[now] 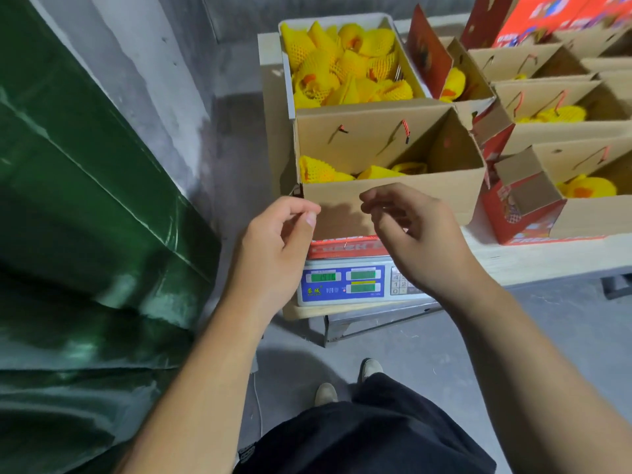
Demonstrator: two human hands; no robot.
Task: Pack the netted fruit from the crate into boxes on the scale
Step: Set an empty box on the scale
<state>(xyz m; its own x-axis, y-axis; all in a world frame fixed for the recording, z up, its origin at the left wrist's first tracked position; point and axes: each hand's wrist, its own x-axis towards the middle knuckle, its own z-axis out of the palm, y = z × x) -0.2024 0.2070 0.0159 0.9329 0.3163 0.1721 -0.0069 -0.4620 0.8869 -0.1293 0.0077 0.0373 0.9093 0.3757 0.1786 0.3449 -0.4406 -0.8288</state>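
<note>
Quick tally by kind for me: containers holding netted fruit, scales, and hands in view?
Crate of netted fruit: 1
Open cardboard boxes showing netted fruit: 4, counting the box on the scale
Scale: 1
Hands: 2, left hand, right hand
Total: 8

One scale sits on the bench, with one open box on it. One crate behind holds a heap of netted fruit, too many to count. To the right stand at least five more open boxes. Two hands, left hand and right hand. Two shoes below.
</note>
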